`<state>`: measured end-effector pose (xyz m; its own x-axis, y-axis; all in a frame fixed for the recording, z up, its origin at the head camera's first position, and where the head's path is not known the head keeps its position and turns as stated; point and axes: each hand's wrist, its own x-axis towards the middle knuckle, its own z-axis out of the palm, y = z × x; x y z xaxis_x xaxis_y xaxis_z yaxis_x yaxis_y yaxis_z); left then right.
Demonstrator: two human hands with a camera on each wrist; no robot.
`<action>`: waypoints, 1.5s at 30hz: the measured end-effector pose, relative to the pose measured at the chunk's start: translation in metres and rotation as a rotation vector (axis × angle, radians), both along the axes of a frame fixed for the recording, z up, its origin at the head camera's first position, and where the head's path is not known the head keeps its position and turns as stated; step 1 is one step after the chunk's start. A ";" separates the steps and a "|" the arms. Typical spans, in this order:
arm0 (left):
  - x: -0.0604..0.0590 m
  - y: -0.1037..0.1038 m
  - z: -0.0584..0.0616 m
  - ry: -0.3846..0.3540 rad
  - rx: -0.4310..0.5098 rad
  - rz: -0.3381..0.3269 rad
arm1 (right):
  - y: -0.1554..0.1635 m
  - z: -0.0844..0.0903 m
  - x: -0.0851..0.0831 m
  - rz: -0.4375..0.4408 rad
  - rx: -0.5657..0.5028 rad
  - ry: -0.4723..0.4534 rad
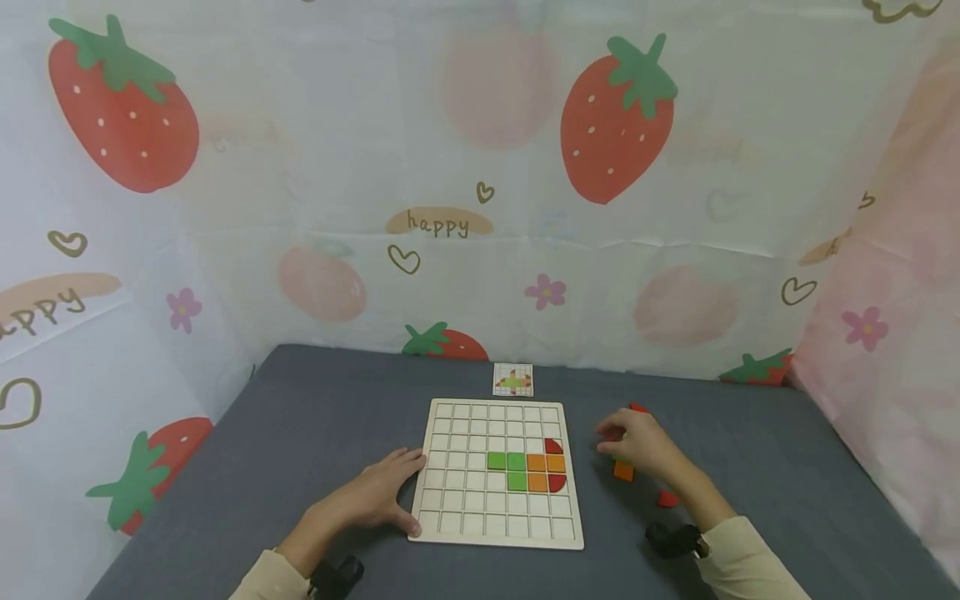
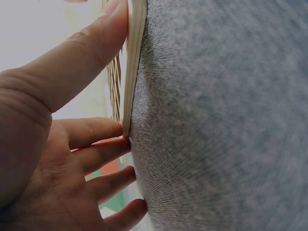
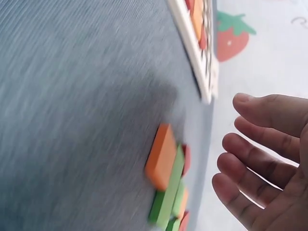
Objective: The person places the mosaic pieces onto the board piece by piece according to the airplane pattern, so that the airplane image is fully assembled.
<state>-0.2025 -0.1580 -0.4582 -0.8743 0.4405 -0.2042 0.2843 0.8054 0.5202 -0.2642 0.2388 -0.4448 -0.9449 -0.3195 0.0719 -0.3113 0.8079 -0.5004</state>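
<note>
Dark grey cloth-covered table [image 1: 337, 417]. On it, a pale wooden gridded board [image 1: 475, 481], lying flat in front of the person. Left hand [image 1: 372, 493] spread wide, thumb and fingertips touching the board's left side; light, steady pressure there should stop it skating. Right hand [image 1: 647, 442] half-spread by the loose pieces [image 1: 624, 472] right of the board, thumb apart from fingers, nothing held. I'd pinch one piece by opposite sides, square it over a cell, press flat. Small printed card [image 1: 513, 380] just beyond the board; worth checking layout against. Loose: thick matte orange block [image 3: 161, 156], green block [image 3: 168, 192] right by it. On the board, toward its right edge: three flat green squares [image 1: 497, 461], three flat orange squares [image 1: 536, 462], two red quarter-round pieces [image 1: 557, 482], all apparently seated straight.
</note>
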 end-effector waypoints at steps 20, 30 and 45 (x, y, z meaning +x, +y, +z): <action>0.000 -0.001 0.001 -0.003 0.003 -0.006 | 0.039 -0.013 0.011 -0.025 0.039 -0.041; -0.001 -0.001 -0.001 -0.005 -0.001 -0.007 | 0.040 -0.014 0.013 -0.033 0.100 -0.028; 0.000 -0.001 0.000 0.006 0.000 -0.012 | 0.040 -0.014 0.015 -0.043 0.107 -0.021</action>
